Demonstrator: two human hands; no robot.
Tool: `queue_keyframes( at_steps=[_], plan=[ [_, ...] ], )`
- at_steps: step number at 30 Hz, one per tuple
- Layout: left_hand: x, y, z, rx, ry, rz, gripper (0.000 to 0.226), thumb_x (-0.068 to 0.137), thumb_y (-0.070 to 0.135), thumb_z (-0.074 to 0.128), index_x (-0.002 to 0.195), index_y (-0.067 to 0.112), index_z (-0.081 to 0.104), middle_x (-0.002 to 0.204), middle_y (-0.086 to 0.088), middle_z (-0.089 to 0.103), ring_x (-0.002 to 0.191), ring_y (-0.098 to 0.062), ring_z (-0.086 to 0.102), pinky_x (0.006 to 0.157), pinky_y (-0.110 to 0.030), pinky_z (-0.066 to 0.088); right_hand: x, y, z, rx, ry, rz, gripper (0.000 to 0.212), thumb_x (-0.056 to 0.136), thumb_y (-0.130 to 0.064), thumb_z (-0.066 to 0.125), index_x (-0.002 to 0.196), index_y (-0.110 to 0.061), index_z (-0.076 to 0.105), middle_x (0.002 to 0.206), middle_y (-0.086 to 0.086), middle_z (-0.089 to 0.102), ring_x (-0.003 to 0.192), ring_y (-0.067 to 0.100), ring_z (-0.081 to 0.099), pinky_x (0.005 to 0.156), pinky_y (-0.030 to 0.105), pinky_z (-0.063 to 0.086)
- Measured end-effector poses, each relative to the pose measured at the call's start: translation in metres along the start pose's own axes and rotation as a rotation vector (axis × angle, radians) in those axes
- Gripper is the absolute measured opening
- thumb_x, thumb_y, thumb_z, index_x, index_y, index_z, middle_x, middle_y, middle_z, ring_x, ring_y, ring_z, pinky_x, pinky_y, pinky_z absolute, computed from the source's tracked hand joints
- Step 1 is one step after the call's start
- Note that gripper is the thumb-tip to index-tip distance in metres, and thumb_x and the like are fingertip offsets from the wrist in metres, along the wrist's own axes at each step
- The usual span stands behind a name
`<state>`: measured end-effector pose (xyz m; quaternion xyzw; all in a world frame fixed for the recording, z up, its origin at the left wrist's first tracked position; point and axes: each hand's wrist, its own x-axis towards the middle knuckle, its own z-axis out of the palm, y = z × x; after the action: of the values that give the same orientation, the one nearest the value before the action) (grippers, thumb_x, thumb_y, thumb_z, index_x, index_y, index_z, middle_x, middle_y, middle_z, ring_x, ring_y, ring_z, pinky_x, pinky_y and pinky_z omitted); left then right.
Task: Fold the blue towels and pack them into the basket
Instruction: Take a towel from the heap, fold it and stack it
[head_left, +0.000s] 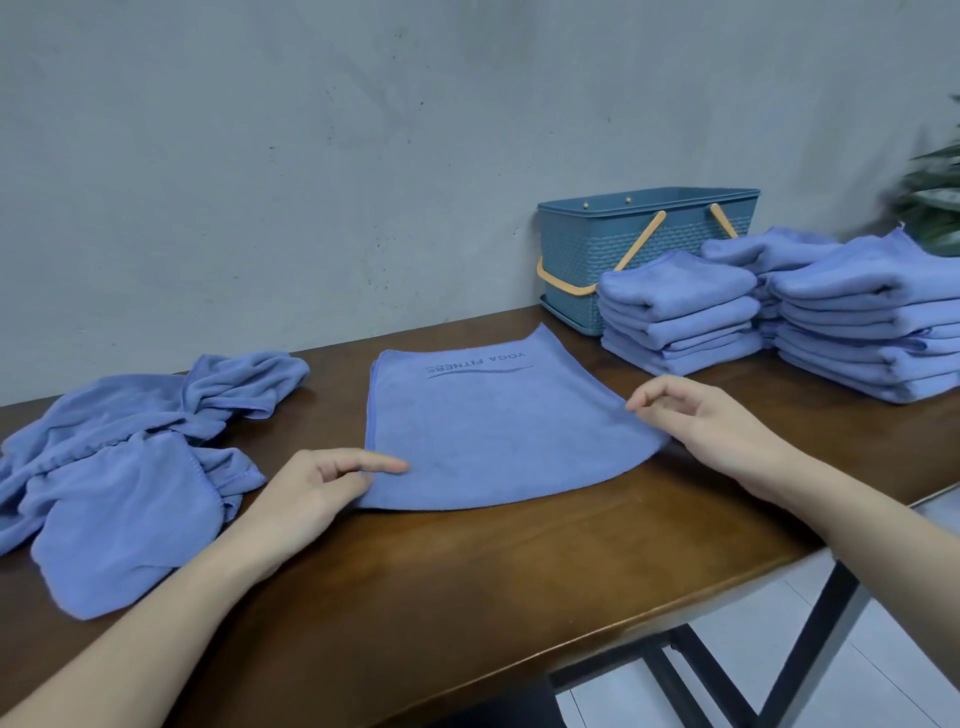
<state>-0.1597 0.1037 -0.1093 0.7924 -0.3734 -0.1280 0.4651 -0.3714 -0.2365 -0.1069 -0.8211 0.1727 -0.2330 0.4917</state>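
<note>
Both hands work a flat towel (493, 426) on the worktop (467, 597): the left hand (317, 493) pinches its near-left corner, forefinger stretched along the cloth, while the right hand (711, 421) pinches the right edge between thumb and fingertips. Left of them lies a loose heap (119, 457) of towels. Folded stacks (779, 312) sit far right, just before the basket (644, 239) by the wall.
</note>
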Motion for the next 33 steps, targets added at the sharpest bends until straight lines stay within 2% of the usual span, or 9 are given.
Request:
queue_keyframes(
  at_steps=[2,4,8,12,14,17,21,27,33],
  plan=[
    [-0.006,-0.003,-0.003,0.064,0.018,-0.013,0.039,0.101,0.017,0.057,0.094,0.050,0.077,0.060,-0.015,0.053,0.059,-0.023,0.039,0.058,-0.028,0.030,-0.003,0.003,-0.005,-0.079,-0.019,-0.013,0.020,0.098,-0.005,0.058,0.092,-0.017,0.072,0.061,-0.016,0.056,0.054,0.000,0.041,0.056,0.012,0.030],
    [-0.011,-0.005,-0.004,0.106,0.037,0.007,0.025,0.098,0.031,0.064,0.096,0.053,0.076,0.089,-0.009,0.072,0.073,-0.024,0.058,0.072,-0.029,0.040,-0.005,0.006,-0.008,-0.114,-0.034,-0.021,0.022,0.098,-0.002,0.057,0.091,-0.017,0.072,0.061,-0.010,0.054,0.052,0.001,0.039,0.052,0.011,0.030],
    [-0.016,-0.007,-0.002,0.237,0.006,0.085,0.020,0.088,0.033,0.074,0.090,0.052,0.077,0.089,0.004,0.062,0.077,-0.014,0.060,0.071,-0.016,0.042,-0.004,0.009,-0.010,-0.218,-0.054,-0.062,0.022,0.096,-0.005,0.061,0.090,-0.023,0.072,0.061,-0.011,0.055,0.054,0.002,0.044,0.056,0.013,0.035],
    [-0.017,-0.011,-0.002,0.371,0.058,0.207,0.005,0.081,0.042,0.079,0.078,0.039,0.076,0.091,0.012,0.048,0.080,-0.014,0.053,0.073,-0.024,0.043,-0.007,0.011,-0.012,-0.355,-0.114,-0.082,0.026,0.092,-0.009,0.064,0.085,-0.032,0.072,0.062,-0.017,0.055,0.056,0.002,0.046,0.059,0.014,0.038],
    [-0.017,-0.013,-0.006,0.428,0.058,0.286,0.023,0.077,0.060,0.075,0.078,0.037,0.073,0.099,0.014,0.049,0.092,-0.015,0.053,0.080,-0.020,0.041,-0.010,0.013,-0.013,-0.383,-0.106,-0.158,0.025,0.089,-0.014,0.069,0.085,-0.039,0.072,0.070,-0.017,0.057,0.065,0.005,0.051,0.067,0.016,0.040],
    [-0.017,-0.010,-0.013,0.485,-0.033,0.369,0.034,0.076,0.065,0.067,0.104,0.046,0.064,0.131,0.026,0.050,0.126,-0.006,0.049,0.102,-0.024,0.037,-0.015,0.012,-0.015,-0.494,-0.078,-0.382,0.019,0.084,-0.036,0.076,0.099,-0.045,0.068,0.095,-0.022,0.058,0.096,0.008,0.056,0.083,0.017,0.040],
    [-0.011,-0.021,-0.020,0.612,-0.209,0.382,0.049,0.085,0.070,0.056,0.131,0.053,0.055,0.146,0.036,0.043,0.139,0.010,0.036,0.115,-0.029,0.036,-0.010,0.008,-0.015,-0.602,-0.252,-0.406,0.046,0.082,-0.070,0.065,0.121,-0.045,0.064,0.127,-0.031,0.059,0.125,0.000,0.052,0.104,0.019,0.036],
    [-0.014,-0.028,-0.018,0.392,-0.115,0.284,0.025,0.093,0.054,0.058,0.117,0.055,0.066,0.132,0.036,0.057,0.133,0.009,0.046,0.113,-0.024,0.037,-0.011,0.021,-0.013,-0.518,-0.213,-0.314,0.024,0.089,-0.029,0.074,0.109,-0.042,0.070,0.120,-0.033,0.065,0.118,-0.010,0.057,0.100,0.010,0.041],
    [-0.019,-0.021,-0.017,0.187,0.008,0.215,0.017,0.097,0.050,0.059,0.107,0.048,0.071,0.122,0.023,0.069,0.118,0.002,0.060,0.103,-0.022,0.044,-0.015,0.012,-0.015,-0.156,-0.196,-0.185,0.010,0.095,-0.011,0.066,0.086,-0.014,0.071,0.107,-0.008,0.076,0.105,0.003,0.068,0.095,0.019,0.047]
  ],
)
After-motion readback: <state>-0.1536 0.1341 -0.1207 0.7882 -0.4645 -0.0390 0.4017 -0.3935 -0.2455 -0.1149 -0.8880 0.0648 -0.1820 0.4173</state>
